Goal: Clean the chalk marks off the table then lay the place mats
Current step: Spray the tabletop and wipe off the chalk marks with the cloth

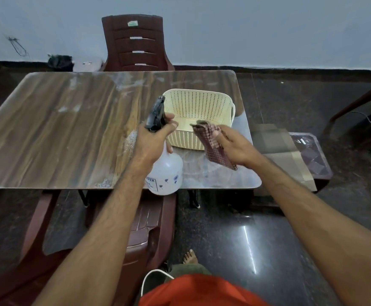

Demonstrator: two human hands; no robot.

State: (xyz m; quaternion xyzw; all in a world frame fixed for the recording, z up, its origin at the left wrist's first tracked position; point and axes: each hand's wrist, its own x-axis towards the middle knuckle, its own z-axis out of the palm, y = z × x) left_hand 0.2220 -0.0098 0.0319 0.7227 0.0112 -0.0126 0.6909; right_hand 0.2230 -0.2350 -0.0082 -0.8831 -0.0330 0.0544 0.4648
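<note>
Now we see white chalk smears across the wood-grain tabletop; our left hand grasps a translucent spray bottle, our right hand a checked maroon cloth.

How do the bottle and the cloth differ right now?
The bottle is rigid, translucent white plastic with a black trigger; the cloth is limp, dark checked fabric. The left hand grips the bottle's neck; the right hand pinches the cloth, which hangs folded. Both are held above the table.
</note>
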